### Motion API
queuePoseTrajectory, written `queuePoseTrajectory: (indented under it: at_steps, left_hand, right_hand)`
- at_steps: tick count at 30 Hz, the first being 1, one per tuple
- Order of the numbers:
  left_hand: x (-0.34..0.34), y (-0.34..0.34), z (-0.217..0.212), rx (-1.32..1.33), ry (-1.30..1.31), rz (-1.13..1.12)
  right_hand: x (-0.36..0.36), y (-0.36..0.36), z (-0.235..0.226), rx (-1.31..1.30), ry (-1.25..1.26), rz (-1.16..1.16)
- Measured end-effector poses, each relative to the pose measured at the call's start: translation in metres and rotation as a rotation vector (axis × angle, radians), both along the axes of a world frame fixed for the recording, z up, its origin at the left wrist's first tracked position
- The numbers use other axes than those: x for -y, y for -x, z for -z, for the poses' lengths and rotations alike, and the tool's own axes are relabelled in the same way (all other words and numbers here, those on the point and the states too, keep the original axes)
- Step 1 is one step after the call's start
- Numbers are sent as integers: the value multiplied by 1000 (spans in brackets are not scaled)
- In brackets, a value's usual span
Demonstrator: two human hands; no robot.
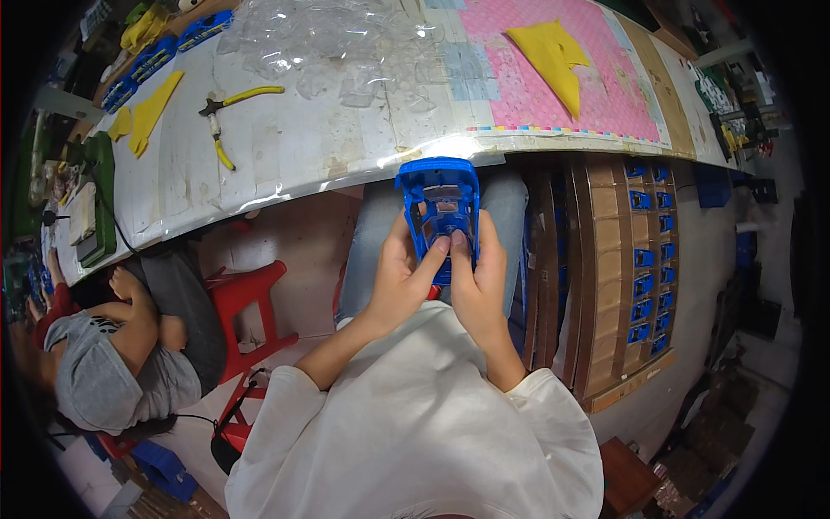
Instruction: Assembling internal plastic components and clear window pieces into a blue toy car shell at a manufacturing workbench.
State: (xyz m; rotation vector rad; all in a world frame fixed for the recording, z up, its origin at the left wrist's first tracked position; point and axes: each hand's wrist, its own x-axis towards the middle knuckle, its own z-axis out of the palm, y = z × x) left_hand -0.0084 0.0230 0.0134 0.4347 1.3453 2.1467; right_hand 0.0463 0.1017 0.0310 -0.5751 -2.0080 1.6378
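Over my lap, at the near edge of the table, I hold a blue plastic toy car body (439, 180) with its hollow inside facing up. My left hand (403, 275) is closed round its left side, and my right hand (481, 278) grips the right side. Both thumbs press together on a clear part inside the shell's near end. The fingers beneath the shell are hidden. Beyond it, a heap of clear plastic pieces (333, 48) covers the far middle of the table (285, 143).
Yellow-handled cutting pliers (214, 108) and yellow cloth scraps (156, 112) lie on the left. Another yellow cloth (553, 65) rests on a pink sheet (510, 95). Right of my legs stands a compartmented tray (605, 285) of blue pieces. A co-worker (130, 363) sits left, near a red stool (246, 311).
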Motion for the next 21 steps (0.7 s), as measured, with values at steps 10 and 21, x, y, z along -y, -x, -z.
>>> queuePoseTrajectory:
  at_steps: [10, 21]
  left_hand:
    - [0, -1, -3, 42, -19, 35]
    - [-6, 0, 2, 1, 34, -19]
  right_hand:
    - [0, -1, -2, -29, 173, -12]
    - [0, 0, 0, -3, 149, -2]
